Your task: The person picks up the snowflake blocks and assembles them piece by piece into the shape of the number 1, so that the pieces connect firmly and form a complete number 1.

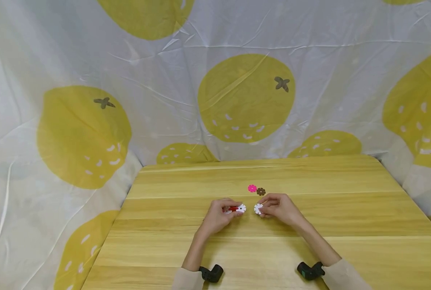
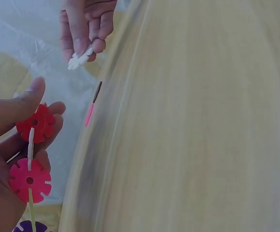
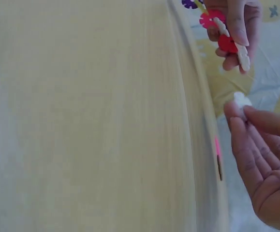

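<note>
Beige sleeves (image 1: 188, 278) sit closest, at 4 and 7 o'clock from the gap between your hands, black wrist cameras (image 1: 212, 274) just beside the cuffs. And look at that left hand (image 1: 218, 217): thumb and fingers clamped on the chain (image 1: 234, 209), a white end link (image 1: 241, 208) poking out at 3 o'clock! Red link (image 2: 42, 125) behind it, then a second white link (image 2: 31, 147), a pink link (image 2: 20, 179), a yellow link (image 2: 32, 205) and a purple link (image 2: 40, 227), trailing toward 6 o'clock in the left wrist view. Across the gap, at 3 o'clock, your right hand (image 1: 280, 208) pinches a white disc (image 1: 257, 208) between thumb and finger. Near each other, those two white pieces, but apart! Up at 12 o'clock, a pink disc (image 1: 252, 188) lies on the table (image 1: 157, 225), a brown disc (image 1: 260, 191) just beside it at 1. Beyond, at 12 again, hangs the lemon-print cloth (image 1: 164, 80).
</note>
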`<state>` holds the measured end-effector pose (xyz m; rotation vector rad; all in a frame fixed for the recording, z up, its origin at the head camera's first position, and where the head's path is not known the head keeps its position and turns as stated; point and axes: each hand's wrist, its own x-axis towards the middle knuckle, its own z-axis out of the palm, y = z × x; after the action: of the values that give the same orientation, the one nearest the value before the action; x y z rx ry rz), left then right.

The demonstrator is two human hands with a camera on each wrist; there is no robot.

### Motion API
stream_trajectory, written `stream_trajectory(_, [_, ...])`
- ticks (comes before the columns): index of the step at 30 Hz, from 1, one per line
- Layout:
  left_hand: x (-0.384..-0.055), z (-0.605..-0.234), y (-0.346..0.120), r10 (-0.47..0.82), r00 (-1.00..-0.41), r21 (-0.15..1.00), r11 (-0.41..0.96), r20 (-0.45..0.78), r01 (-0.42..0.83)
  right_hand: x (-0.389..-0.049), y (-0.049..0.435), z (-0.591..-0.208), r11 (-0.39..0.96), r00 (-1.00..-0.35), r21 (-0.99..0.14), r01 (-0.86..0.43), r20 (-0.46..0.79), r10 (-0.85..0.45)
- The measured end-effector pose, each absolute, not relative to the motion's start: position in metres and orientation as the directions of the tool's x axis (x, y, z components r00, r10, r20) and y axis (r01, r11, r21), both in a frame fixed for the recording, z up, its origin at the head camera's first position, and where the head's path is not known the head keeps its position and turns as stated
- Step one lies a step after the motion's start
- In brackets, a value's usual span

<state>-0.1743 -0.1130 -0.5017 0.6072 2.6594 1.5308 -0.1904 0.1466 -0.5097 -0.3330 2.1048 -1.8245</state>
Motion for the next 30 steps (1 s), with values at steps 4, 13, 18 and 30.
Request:
stream_trajectory(4, [-0.174,-0.501,-0.111,0.343,-0.921,0.842,0.427,0.185,0.328,-0.189,0.143,-0.508,0.133,-0.919,-0.991,-0.001,-0.052,-0.392])
stream_trajectory(13, [-0.173,-0.500,-0.111,0.364,-0.915,0.845,0.422,0.174,0.329,-0.184,0.133,-0.507,0.187,-0.938,-0.974,-0.126,0.056,-0.343])
stream_trajectory(18, [-0.174,-0.501,-0.111,0.369,-0.914,0.860,0.398,0.170,0.320,-0.183,0.130,-0.507,0.175,-0.933,-0.972,-0.155,0.087,-0.348])
stream_trajectory(30, [-0.173,-0.498,-0.110,0.390,-0.904,0.850,0.403,0.176,0.340,-0.182,0.127,-0.509,0.160,-0.945,-0.977,-0.143,0.086,-0.317])
